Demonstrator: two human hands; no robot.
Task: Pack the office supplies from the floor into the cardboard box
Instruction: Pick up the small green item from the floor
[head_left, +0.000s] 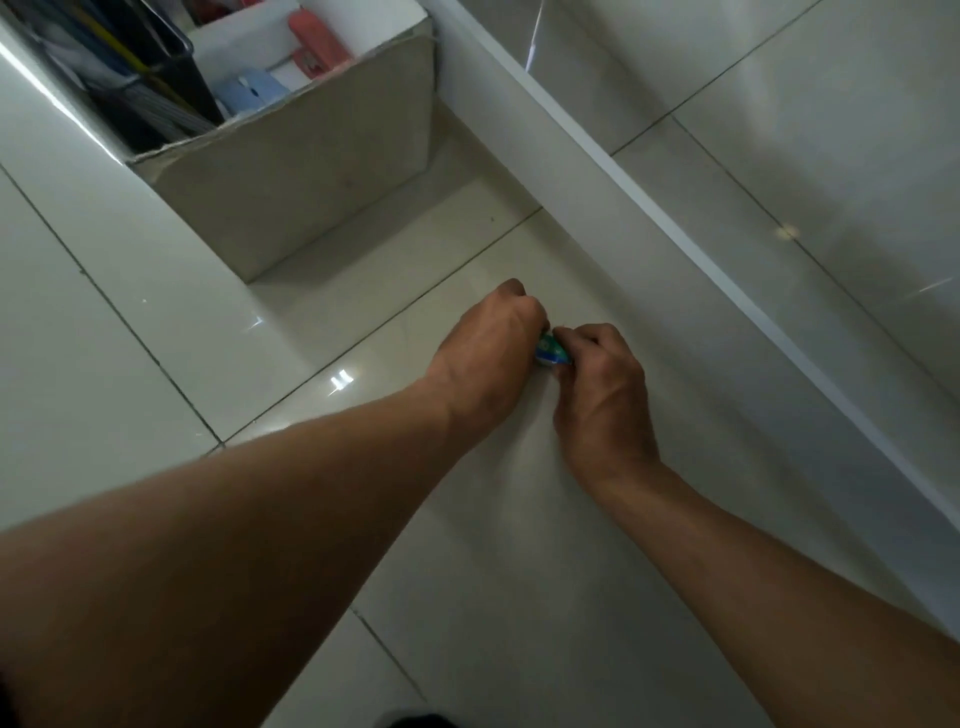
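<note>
Low over the glossy floor tiles, my left hand and my right hand meet around a small green, blue and white item. Both hands have curled fingers on it, and most of it is hidden between them. The cardboard box stands open at the upper left, beyond my hands. Inside it I see a black wire-mesh holder with files, a pink stapler and a light blue object.
A white baseboard runs diagonally from the top centre to the lower right, with a tiled wall above it. Glossy pale floor tiles spread to the left and below my arms.
</note>
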